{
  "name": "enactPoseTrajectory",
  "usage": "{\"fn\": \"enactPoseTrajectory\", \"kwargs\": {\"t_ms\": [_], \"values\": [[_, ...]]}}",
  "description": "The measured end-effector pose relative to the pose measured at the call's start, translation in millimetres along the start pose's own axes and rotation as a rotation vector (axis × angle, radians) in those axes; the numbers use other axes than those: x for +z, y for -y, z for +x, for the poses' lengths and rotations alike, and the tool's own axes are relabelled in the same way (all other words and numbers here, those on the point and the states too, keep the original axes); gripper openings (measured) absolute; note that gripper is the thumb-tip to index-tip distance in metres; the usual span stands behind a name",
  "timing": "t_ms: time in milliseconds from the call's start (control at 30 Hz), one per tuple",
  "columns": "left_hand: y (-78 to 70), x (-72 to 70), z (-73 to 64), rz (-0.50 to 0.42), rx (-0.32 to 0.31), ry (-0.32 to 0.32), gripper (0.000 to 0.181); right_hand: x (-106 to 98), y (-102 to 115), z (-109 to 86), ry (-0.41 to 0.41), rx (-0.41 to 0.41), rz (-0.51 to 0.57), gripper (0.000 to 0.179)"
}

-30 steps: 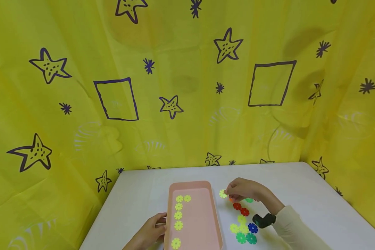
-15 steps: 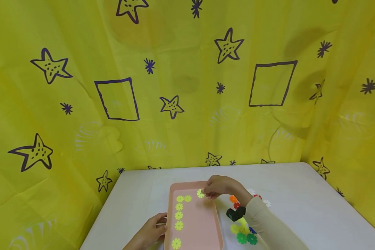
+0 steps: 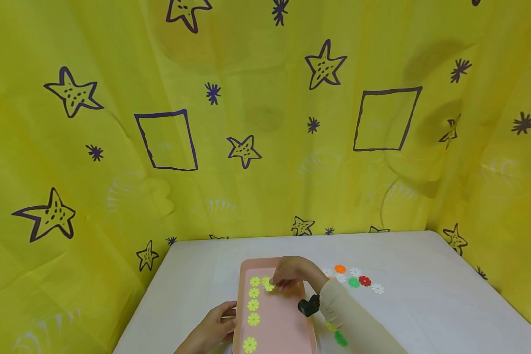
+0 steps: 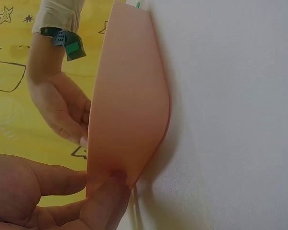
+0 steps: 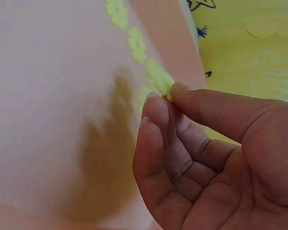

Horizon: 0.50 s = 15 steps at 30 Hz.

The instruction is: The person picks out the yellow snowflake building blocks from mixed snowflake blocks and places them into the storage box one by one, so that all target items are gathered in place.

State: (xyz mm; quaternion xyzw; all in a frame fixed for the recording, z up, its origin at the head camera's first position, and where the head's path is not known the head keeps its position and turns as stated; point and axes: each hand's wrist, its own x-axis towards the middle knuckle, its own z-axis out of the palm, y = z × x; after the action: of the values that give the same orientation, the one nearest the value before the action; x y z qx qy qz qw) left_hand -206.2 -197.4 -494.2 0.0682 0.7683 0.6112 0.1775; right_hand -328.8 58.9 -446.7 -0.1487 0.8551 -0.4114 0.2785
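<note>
Your right hand (image 5: 206, 158) reaches over the far part of the pink tray (image 3: 283, 314), thumb and fingertips pinching a yellow flower piece (image 3: 269, 286) just beside the far row; you cannot tell whether it touches the tray floor. Your left hand (image 3: 212, 324) grips the tray's left wall, thumb at the rim and fingers pressed against the outside. Inside, yellow pieces (image 3: 253, 305) line the left side, the nearest set apart from the others. On the white table (image 3: 194, 275), to the right, lie orange (image 3: 340, 269), white (image 3: 378, 288), green (image 3: 353, 282) and red (image 3: 365, 280) pieces.
</note>
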Motion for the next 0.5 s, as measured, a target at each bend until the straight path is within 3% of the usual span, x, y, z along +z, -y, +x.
{"fn": "enactPoseTrajectory", "kwargs": {"t_ms": [500], "values": [[-1.6,-1.1,-1.6,0.011,-0.007,0.013,0.054,27,6,14.6,-0.082,0.113,-0.140,0.031]]}}
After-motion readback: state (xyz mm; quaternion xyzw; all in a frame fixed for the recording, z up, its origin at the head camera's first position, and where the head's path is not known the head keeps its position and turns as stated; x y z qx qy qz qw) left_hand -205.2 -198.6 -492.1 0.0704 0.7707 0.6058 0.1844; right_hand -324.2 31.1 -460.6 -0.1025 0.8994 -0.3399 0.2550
